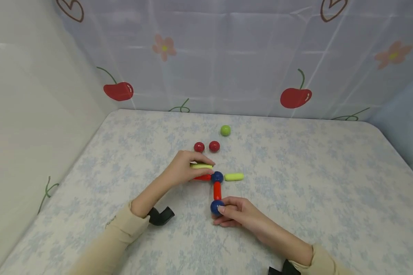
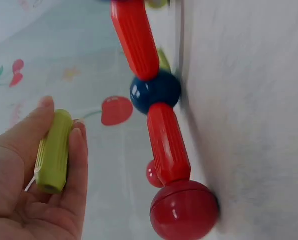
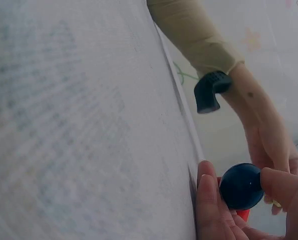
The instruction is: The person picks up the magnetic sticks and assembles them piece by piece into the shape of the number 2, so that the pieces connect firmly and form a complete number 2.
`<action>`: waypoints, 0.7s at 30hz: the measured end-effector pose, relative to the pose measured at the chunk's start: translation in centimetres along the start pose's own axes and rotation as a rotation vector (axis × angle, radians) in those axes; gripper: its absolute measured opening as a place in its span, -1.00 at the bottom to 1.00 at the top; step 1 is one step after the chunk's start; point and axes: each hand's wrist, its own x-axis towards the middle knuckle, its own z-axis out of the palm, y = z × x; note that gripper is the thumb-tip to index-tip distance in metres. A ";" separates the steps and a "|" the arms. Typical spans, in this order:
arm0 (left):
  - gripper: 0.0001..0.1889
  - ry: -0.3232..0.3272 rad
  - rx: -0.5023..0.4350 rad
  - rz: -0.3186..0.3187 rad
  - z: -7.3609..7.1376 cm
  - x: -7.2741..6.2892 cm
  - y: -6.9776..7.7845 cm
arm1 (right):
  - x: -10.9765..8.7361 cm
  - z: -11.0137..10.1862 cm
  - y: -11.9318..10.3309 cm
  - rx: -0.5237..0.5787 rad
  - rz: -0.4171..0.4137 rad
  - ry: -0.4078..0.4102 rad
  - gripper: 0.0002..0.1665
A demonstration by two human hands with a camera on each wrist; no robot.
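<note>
My left hand [image 1: 184, 168] holds a yellow-green rod [image 2: 53, 152] between thumb and fingers, above the table. Below it runs a bent chain of balls and rods. In the head view, a blue ball [image 1: 217, 177] sits at the corner, joining a red rod [image 1: 217, 191] toward me and another red rod [image 1: 204, 177] toward the left. The left wrist view shows a red ball [image 2: 184, 210] on one end, hidden by my left hand in the head view. My right hand [image 1: 239, 214] pinches the near-end blue ball [image 3: 241, 186].
A second yellow-green rod [image 1: 234, 177] lies just right of the corner ball; contact is hard to tell. Beyond lie two red balls, one left [image 1: 199, 147], one right [image 1: 214, 146], and a green ball [image 1: 225, 130]. A patterned cloth [image 1: 313, 172] covers the table; a curtain [image 1: 227, 57] hangs behind.
</note>
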 end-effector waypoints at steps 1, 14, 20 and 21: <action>-0.78 -0.031 -0.034 0.007 -0.1 -0.7 0.1 | 0.0 0.0 0.0 -0.003 -0.003 -0.002 -0.50; -0.78 -0.249 -0.103 -0.111 0.9 -5.6 -0.1 | 0.0 0.1 0.1 0.005 0.001 0.006 -0.49; -0.81 -0.267 -0.142 -0.110 1.5 -5.7 0.3 | -0.1 0.2 0.0 0.016 -0.007 -0.001 -0.50; -0.81 -0.266 -0.137 -0.118 1.6 -5.8 0.3 | -0.1 0.2 0.0 0.020 -0.005 0.000 -0.50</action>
